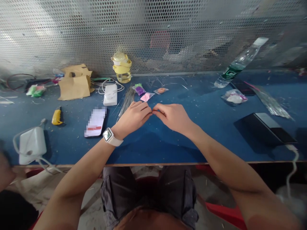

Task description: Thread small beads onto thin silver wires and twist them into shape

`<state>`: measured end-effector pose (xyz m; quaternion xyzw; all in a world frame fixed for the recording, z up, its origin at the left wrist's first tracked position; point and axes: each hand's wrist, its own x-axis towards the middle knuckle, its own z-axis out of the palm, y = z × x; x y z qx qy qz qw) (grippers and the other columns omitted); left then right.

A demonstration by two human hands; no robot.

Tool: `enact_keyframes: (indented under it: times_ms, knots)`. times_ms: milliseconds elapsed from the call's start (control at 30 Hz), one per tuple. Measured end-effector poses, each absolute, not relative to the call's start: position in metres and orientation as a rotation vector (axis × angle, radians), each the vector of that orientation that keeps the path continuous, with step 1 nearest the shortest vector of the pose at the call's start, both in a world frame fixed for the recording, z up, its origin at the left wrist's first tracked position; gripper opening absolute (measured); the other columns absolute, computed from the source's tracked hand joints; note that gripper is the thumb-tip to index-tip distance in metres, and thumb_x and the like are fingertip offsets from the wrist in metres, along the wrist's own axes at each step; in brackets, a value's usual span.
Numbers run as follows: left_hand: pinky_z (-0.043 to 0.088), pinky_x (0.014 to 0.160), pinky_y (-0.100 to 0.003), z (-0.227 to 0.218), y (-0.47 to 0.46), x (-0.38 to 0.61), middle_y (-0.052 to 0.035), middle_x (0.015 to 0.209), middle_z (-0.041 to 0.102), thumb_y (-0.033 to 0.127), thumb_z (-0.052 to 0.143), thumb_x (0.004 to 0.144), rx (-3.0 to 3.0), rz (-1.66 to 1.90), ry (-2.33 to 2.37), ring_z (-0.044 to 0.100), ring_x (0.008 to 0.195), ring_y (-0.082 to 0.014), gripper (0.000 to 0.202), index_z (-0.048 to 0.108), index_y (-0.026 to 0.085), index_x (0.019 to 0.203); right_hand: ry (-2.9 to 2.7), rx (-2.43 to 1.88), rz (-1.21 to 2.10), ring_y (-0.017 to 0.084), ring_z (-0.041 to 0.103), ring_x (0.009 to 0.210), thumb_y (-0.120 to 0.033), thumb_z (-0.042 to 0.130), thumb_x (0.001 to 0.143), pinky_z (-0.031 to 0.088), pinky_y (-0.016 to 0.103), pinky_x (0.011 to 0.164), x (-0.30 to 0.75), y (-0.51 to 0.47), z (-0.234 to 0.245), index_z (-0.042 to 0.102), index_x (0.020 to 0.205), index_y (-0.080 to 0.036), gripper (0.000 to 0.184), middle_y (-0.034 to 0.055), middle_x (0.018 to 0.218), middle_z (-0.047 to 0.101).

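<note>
Right of a smartphone (97,123), thin metallic wires (128,99) lie beside the left hand (133,117), whose fingertips, pinched together near a pink plastic packet (145,96), meet the similarly pinched right hand (175,117), though whether either clamps anything I cannot tell.

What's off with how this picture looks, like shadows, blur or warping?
Head view: the water bottle tilts outward, possibly from wide-angle stretch; head view: the phone screen is partly blocked out in coarse squares; head view: the dark box has a shadow to its left on the blue table; head view: the far-left edge looks smeared.
</note>
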<state>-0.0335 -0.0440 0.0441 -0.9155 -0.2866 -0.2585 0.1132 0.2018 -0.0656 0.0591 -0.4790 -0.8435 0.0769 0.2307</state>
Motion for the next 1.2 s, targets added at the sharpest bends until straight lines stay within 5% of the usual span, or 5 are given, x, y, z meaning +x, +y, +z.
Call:
enact_keyframes:
  times_ms: [200,600,1067,1200]
  knots:
    - [0.048,0.078,-0.035,0.042,-0.044,-0.031,-0.0053,0.097,0.072,0.016,0.064,0.111,-2.756,-0.913,-0.991,0.067,0.09,-0.021,0.015,0.066,0.019,0.097,-2.383,-1.295,-0.025,0.022,0.078,0.088,-0.037,0.052,0.12,0.031,0.034,0.066,0.199,-0.068,0.055,0.079,0.111,-0.023,0.032,0.0056,0.107,0.089]
    - [0.045,0.077,-0.039,0.041,-0.052,-0.024,-0.0064,0.094,0.071,0.015,0.058,0.113,-2.521,-0.638,-0.891,0.064,0.09,-0.0246,0.021,0.068,0.019,0.095,-2.337,-1.398,0.161,0.022,0.066,0.073,-0.031,0.053,0.115,0.027,0.033,0.066,0.195,-0.07,0.057,0.077,0.103,-0.021,0.029,0.0069,0.085,0.079]
    - [0.048,0.08,-0.04,0.044,-0.057,-0.02,-0.0053,0.091,0.072,0.003,0.053,0.112,-2.304,-0.608,-0.699,0.063,0.088,-0.0235,0.031,0.071,0.02,0.093,-2.142,-1.287,0.549,0.015,0.052,0.063,-0.032,0.064,0.107,0.033,0.031,0.066,0.2,-0.064,0.058,0.074,0.09,-0.02,0.023,-0.002,0.067,0.061]
    - [0.053,0.081,-0.038,0.037,-0.05,-0.019,-0.0083,0.097,0.076,0.011,0.059,0.111,-2.546,-0.833,-0.988,0.068,0.092,-0.0233,0.021,0.072,0.019,0.096,-2.193,-1.39,0.193,0.017,0.061,0.067,-0.032,0.058,0.113,0.029,0.033,0.065,0.196,-0.067,0.055,0.078,0.105,-0.021,0.024,0.0028,0.081,0.077]
